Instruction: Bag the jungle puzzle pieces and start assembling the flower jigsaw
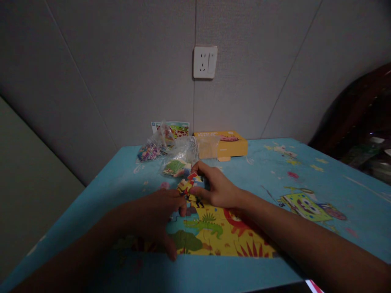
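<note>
A partly joined jigsaw puzzle (198, 226) lies flat near the table's front edge, showing a green crocodile, plants and part of a red animal on yellow ground. My right hand (218, 187) pinches a colourful puzzle piece (192, 177) between thumb and fingers, at the far edge of the joined part. My left hand (157, 213) rests over the left side of the puzzle with its fingers apart, the fingertips close to the held piece. Both my hands and the right forearm cover parts of the picture. Whether the held piece touches its neighbours I cannot tell.
Behind the puzzle lie clear plastic bags (180, 156) with puzzle pieces inside. A yellow box (233, 147) and a picture card (180, 128) stand by the wall. The table (256, 171) has a blue cartoon-print cover. A wall socket (205, 62) is above.
</note>
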A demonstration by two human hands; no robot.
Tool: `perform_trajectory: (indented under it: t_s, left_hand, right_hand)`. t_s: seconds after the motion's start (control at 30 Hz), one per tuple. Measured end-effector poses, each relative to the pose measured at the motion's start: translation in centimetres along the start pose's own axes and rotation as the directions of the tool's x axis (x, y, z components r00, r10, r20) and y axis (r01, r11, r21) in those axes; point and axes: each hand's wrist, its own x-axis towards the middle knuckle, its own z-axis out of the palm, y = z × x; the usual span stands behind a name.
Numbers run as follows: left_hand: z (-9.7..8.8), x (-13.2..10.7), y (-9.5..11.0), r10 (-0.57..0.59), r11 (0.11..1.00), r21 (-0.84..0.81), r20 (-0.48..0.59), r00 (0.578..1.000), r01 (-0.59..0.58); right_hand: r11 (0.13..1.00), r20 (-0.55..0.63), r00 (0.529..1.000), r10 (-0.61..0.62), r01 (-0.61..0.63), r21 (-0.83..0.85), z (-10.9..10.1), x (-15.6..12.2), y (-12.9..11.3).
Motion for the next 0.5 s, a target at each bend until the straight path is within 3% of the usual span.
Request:
perform_trajectory:
  t_s: [0.27, 0.4, 0.5]
  left_hand:
    - [-0.5, -0.1, 0.2, -0.081, 0.991, -0.097, 0.065, 0.995, 0.087]
    - [-1.4, -0.5, 0.1, -0.052, 0.958, -0.275, 0.123, 0.991, 0.084]
    - [-2.0, -0.6, -0.5, -0.008, 0.933, -0.36, 0.037, 0.999, 0.02]
  right_hand:
    - [0.995, 0.121, 0.992, 0.028, -0.015, -0.1, -0.3, 0.1, -0.4]
    - [1.0, -0.026, 1.0, 0.005, -0.005, 0.0, -0.3, -0.1, -0.3]
    - [0.968, -0.162, 0.986, 0.036, 0.006, 0.252, -0.4, -0.2, -0.2]
